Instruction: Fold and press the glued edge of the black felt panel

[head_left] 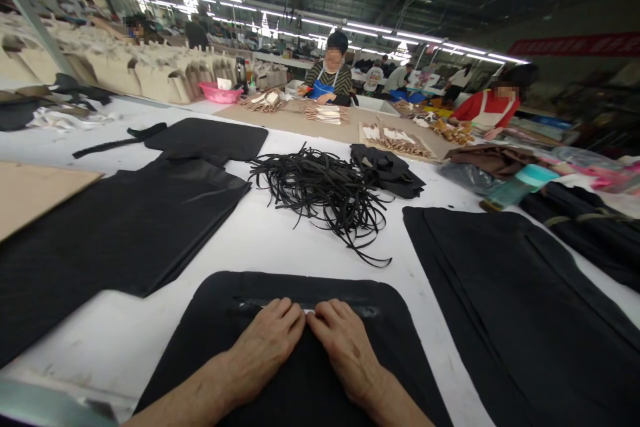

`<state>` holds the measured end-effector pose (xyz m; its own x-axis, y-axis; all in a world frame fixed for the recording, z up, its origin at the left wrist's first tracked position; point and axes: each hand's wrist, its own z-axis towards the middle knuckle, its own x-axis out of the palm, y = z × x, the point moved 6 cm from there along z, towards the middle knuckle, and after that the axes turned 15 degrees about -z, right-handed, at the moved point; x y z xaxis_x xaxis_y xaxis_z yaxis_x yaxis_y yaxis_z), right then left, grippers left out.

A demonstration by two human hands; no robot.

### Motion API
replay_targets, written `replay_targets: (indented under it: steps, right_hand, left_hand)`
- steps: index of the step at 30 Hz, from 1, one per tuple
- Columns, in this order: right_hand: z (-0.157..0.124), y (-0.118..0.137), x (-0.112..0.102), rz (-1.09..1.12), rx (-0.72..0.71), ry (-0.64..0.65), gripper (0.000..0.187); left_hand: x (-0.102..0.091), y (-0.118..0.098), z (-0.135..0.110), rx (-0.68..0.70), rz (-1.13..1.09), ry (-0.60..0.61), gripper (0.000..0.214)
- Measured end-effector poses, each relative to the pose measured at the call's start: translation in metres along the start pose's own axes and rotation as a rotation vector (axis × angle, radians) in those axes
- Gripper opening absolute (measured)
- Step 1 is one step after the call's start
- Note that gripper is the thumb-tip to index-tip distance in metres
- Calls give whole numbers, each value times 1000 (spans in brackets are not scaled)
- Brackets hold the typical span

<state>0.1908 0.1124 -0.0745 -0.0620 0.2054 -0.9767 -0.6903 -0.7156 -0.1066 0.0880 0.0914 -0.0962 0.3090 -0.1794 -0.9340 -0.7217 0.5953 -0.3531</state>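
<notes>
A black fabric panel (pixel 310 367) with rounded corners lies flat in front of me on the white table. Near its far edge runs a narrow, shiny slot-like strip (pixel 370 310), with a small bit of white showing between my hands. My left hand (pixel 273 340) has its fingers curled and closed on the panel at the strip. Beside it, my right hand (pixel 345 340) is closed the same way, thumbs and fingertips nearly meeting at the middle. What lies under the fingertips is mostly hidden.
Beyond the panel sits a tangled heap of black strips (pixel 325 190). Black fabric pieces are stacked at left (pixel 125 233) and right (pixel 520 293). A tan board (pixel 40 193) lies far left, a teal-lidded bottle (pixel 520 187) at right. Co-workers stand across the table.
</notes>
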Motion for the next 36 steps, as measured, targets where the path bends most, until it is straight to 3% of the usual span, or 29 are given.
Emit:
replay_targets:
  steps: [7,12,16,23,29,36]
  right_hand:
    - [-15,-15,1,-19,-86,13,21]
    - [-28,-29,-1,-45,-95,60,22]
    - [-36,-40,-8,-68,-98,41,20]
    - [-56,-58,-6,-80,-47,65,26]
    - [-64,-58,-4,-132,1,5,32]
    - [-63,-56,-9,-166,29,-39,33]
  left_hand:
    - [-8,11,-19,43,44,-20,39]
    - [-17,25,-37,-24,-16,43,42]
    - [-21,33,-48,-39,-7,-1,43]
    - [-21,36,-46,6,-7,-56,44]
    - [-22,33,-39,25,-4,2,44]
    - [-18,37,-60,27,55,-73,52]
